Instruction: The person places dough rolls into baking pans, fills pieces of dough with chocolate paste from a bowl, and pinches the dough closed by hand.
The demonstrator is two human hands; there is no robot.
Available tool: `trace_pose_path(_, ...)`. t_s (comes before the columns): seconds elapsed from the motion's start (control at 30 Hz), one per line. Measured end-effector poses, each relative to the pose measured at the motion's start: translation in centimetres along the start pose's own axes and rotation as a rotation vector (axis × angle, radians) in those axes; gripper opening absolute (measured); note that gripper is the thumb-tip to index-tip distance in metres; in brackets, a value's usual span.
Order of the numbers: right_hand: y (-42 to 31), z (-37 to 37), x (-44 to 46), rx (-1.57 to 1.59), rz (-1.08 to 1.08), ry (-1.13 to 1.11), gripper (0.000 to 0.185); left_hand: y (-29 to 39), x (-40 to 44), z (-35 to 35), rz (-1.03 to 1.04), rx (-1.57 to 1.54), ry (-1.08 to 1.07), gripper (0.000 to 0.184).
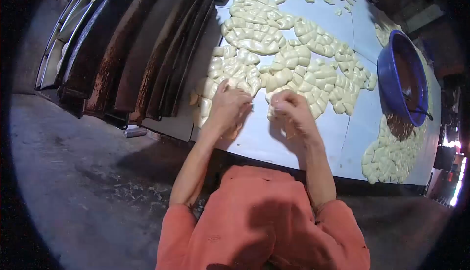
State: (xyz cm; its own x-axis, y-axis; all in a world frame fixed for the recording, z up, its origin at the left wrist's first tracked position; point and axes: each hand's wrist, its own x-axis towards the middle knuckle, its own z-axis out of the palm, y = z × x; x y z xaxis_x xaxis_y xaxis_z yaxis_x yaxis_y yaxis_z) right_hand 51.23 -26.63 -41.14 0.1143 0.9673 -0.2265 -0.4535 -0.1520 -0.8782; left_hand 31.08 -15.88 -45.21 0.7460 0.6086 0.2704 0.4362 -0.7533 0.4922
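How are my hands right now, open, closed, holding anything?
Left hand: over the dough; whether it grips any cannot be told.
Right hand: curled; cannot tell whether it holds anything.

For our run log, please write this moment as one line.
left hand: over dough pieces | right hand: curled beside dough, hold unclear | blue basin: right of both hands

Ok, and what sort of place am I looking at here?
Probably a bakery or similar food workshop: pale, dough-like pieces cover much of the worktable, long dark trays or pans stand close together, and a blue basin sits nearby.
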Motion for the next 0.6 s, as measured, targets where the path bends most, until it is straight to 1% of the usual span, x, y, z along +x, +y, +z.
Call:
trace_pose_path(0.03, -1.2, 0.0, -0.7, 0.124, -0.026, 0.027, 0.007, -0.6, -0.5, -0.3, -0.075, -0.009, -0.114, 0.029)
trace_pose_path(0.07, -1.2, -0.8, -0.8, 0.110, -0.058, 0.113, 0.007, -0.2, -0.8, 0.2, -0.067, -0.013, -0.119, 0.029)
trace_pose_path(0.13, -2.4, -1.0, -1.2, 0.097, -0.035, 0.230, 0.011, 3.1, -0.3, -0.9, -0.146, 0.073, 0.093, 0.054)
trace_pose_path(0.17, -2.2, -1.5, -1.4, 0.093, -0.041, 0.249, 0.011, 4.0, 0.3, -1.3, -0.093, 0.154, 0.045, 0.073)
trace_pose_path(0.2, -1.6, -2.1, -1.3, 0.163, -0.045, 0.256, 0.016, 5.2, 1.0, -1.5, -0.080, 0.143, 0.044, 0.073)
trace_pose_path(0.23, -1.6, -2.0, -1.2, 0.232, -0.047, 0.259, 0.021, 6.7, 1.8, -1.3, -0.129, -0.060, 0.052, 0.069)
trace_pose_path(0.27, -1.7, -1.4, -1.8, 0.297, -0.056, 0.282, 0.031, 7.9, 2.5, -0.9, -0.178, -0.260, 0.058, 0.066)
trace_pose_path(0.3, -1.7, -1.5, -2.2, 0.240, -0.050, 0.276, 0.029, 8.6, 3.5, 0.0, -0.193, -0.384, 0.062, 0.059)
trace_pose_path(0.33, -1.6, -1.8, -2.5, 0.186, -0.044, 0.272, 0.028, 9.7, 4.1, 0.1, -0.307, -0.550, -0.011, 0.049)
trace_pose_path(0.37, -1.5, -2.5, -2.8, 0.188, -0.052, 0.282, 0.028, 9.9, 4.5, 0.7, -0.322, -0.558, -0.035, 0.045)
trace_pose_path(0.43, -1.8, -3.9, -3.7, 0.161, 0.036, 0.240, 0.032, 10.4, 5.3, 1.6, -0.321, -0.571, -0.078, 0.041)
trace_pose_path(0.47, -2.0, -4.3, -4.3, 0.165, 0.025, 0.259, 0.032, 10.6, 5.5, 1.7, -0.354, -0.627, -0.095, 0.038)
trace_pose_path(0.5, -2.7, -4.2, -5.1, 0.076, 0.037, 0.284, 0.032, 11.0, 5.7, 1.9, -0.388, -0.681, -0.112, 0.034)
trace_pose_path(0.53, -3.2, -4.3, -5.6, -0.013, 0.051, 0.309, 0.033, 11.1, 5.8, 2.6, -0.375, -0.686, -0.126, 0.034)
trace_pose_path(0.57, -2.4, -5.2, -5.7, -0.112, -0.039, 0.289, 0.033, 11.2, 5.8, 3.7, -0.421, -0.778, -0.114, 0.028)
trace_pose_path(0.6, -1.8, -6.0, -5.7, -0.109, -0.049, 0.307, 0.033, 11.7, 6.1, 4.3, -0.468, -0.868, -0.104, 0.023)
